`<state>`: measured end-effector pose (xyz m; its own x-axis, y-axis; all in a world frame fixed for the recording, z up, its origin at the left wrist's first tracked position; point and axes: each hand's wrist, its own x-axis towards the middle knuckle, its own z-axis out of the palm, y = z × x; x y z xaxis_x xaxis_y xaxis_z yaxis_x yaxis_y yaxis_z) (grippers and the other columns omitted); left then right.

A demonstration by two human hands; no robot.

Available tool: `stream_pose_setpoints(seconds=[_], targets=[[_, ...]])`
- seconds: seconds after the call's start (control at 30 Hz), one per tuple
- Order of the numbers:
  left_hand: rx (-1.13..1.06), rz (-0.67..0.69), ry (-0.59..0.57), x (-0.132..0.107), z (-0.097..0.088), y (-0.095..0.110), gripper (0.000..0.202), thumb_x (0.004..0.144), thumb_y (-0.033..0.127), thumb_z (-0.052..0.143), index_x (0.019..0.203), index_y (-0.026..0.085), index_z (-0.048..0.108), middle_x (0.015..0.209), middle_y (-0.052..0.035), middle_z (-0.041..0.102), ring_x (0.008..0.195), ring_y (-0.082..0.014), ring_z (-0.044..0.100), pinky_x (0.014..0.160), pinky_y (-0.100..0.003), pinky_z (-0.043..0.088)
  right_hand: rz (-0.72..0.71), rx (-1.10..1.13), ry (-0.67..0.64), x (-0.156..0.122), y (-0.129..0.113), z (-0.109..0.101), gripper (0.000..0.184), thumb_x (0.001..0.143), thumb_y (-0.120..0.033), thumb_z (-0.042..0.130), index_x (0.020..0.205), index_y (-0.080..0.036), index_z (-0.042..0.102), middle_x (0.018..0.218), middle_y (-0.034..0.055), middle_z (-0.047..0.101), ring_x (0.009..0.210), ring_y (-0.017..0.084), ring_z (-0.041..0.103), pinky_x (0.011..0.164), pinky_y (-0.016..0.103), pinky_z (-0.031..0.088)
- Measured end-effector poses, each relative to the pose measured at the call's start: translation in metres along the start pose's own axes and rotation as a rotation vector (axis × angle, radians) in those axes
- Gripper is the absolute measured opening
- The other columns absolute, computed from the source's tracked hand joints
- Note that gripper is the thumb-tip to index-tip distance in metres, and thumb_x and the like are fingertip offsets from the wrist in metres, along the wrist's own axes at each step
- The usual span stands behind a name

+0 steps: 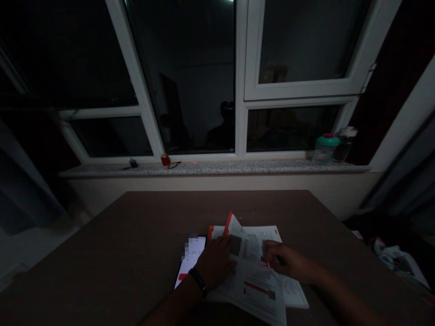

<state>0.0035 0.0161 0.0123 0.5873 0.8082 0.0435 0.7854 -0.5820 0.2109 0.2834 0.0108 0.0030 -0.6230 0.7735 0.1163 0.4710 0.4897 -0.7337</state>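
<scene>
An open booklet [253,281] with printed white pages and orange edges lies on the table in front of me. One page on its left side stands up in a fold. My left hand [219,262], a dark band on its wrist, rests on the left pages with fingers stretched out. Over the right page, my right hand [283,261] has its fingers curled into a pinch. At those fingertips shows a small pink thing [265,265], too dim to name. Left of the booklet lies a phone [192,258] with a lit screen, partly behind my left forearm.
The brown table [112,253] reaches toward a speckled windowsill [220,168]. On the sill stand a small dark bottle [133,162], a red jar [165,160], a teal-lidded bottle [325,147] and a clear bottle [345,142]. Dark cluttered items [396,258] lie beyond the table's right edge.
</scene>
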Motion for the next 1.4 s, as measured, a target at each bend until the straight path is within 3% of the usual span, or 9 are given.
stream_pose_setpoints(seconds=[0.1, 0.3, 0.43, 0.53, 0.73, 0.97, 1.2, 1.4], targets=[[-0.013, -0.023, -0.016, 0.000, 0.000, 0.002, 0.053, 0.087, 0.031, 0.062, 0.136, 0.018, 0.048, 0.144, -0.0114, 0.047, 0.132, -0.0294, 0.041, 0.109, -0.045, 0.032, 0.024, 0.045, -0.056, -0.007, -0.002, -0.003, 0.013, 0.085, -0.022, 0.061, 0.073, -0.017, 0.061, 0.080, 0.0002, 0.054, 0.073, 0.014, 0.053, 0.061, 0.023, 0.040], [-0.034, -0.063, -0.029, -0.001, 0.000, 0.006, 0.061, 0.085, 0.034, 0.064, 0.140, 0.016, 0.045, 0.148, -0.0130, 0.042, 0.135, -0.0302, 0.038, 0.111, -0.044, 0.031, 0.028, 0.103, -0.125, -0.014, 0.004, -0.003, 0.011, 0.079, -0.022, 0.068, 0.071, -0.017, 0.063, 0.075, -0.0017, 0.052, 0.069, 0.012, 0.050, 0.057, 0.021, 0.037], [-0.057, -0.084, -0.022, -0.001, 0.001, 0.010, 0.063, 0.085, 0.038, 0.064, 0.141, 0.019, 0.043, 0.148, -0.0127, 0.042, 0.135, -0.0317, 0.038, 0.110, -0.047, 0.032, 0.057, 0.050, -0.028, -0.009, 0.005, 0.001, 0.015, 0.085, -0.028, 0.064, 0.074, -0.017, 0.063, 0.074, -0.0011, 0.052, 0.066, 0.013, 0.051, 0.056, 0.022, 0.038], [-0.056, -0.141, -0.024, 0.000, 0.006, 0.010, 0.069, 0.082, 0.042, 0.067, 0.142, 0.018, 0.042, 0.149, -0.0149, 0.039, 0.138, -0.0347, 0.034, 0.111, -0.050, 0.031, 0.019, -0.010, 0.058, -0.002, 0.003, 0.007, 0.005, 0.083, -0.017, 0.060, 0.080, -0.018, 0.063, 0.080, 0.0001, 0.055, 0.069, 0.013, 0.053, 0.059, 0.022, 0.039], [-0.047, -0.175, -0.014, 0.000, 0.011, 0.008, 0.077, 0.081, 0.043, 0.071, 0.145, 0.014, 0.039, 0.154, -0.0182, 0.030, 0.141, -0.0366, 0.026, 0.113, -0.050, 0.026, -0.003, -0.045, 0.109, 0.005, 0.002, 0.012, 0.012, 0.081, -0.008, 0.055, 0.081, -0.019, 0.060, 0.084, 0.0003, 0.056, 0.074, 0.014, 0.056, 0.064, 0.023, 0.040], [-0.053, -0.170, -0.059, -0.001, 0.002, 0.013, 0.075, 0.083, 0.042, 0.070, 0.146, 0.016, 0.040, 0.155, -0.0185, 0.026, 0.142, -0.0372, 0.023, 0.112, -0.052, 0.026, -0.001, -0.001, -0.003, -0.004, 0.002, 0.004, 0.010, 0.084, -0.019, 0.061, 0.075, -0.018, 0.063, 0.079, 0.0003, 0.055, 0.071, 0.014, 0.055, 0.061, 0.023, 0.040], [-0.056, -0.156, -0.025, -0.001, 0.006, 0.009, 0.077, 0.081, 0.044, 0.070, 0.147, 0.017, 0.038, 0.156, -0.0167, 0.026, 0.142, -0.0360, 0.024, 0.113, -0.049, 0.025, 0.037, 0.073, -0.121, -0.015, 0.005, -0.003, 0.011, 0.069, -0.006, 0.063, 0.070, -0.017, 0.064, 0.076, -0.0012, 0.056, 0.069, 0.012, 0.053, 0.057, 0.020, 0.036], [-0.051, -0.173, -0.071, -0.001, 0.003, 0.010, 0.078, 0.081, 0.044, 0.070, 0.147, 0.016, 0.039, 0.155, -0.0166, 0.028, 0.142, -0.0360, 0.023, 0.114, -0.050, 0.023, 0.042, -0.040, 0.037, -0.010, 0.015, 0.001, 0.007, 0.080, -0.013, 0.059, 0.080, -0.018, 0.063, 0.078, -0.0004, 0.056, 0.068, 0.013, 0.053, 0.058, 0.022, 0.038]])
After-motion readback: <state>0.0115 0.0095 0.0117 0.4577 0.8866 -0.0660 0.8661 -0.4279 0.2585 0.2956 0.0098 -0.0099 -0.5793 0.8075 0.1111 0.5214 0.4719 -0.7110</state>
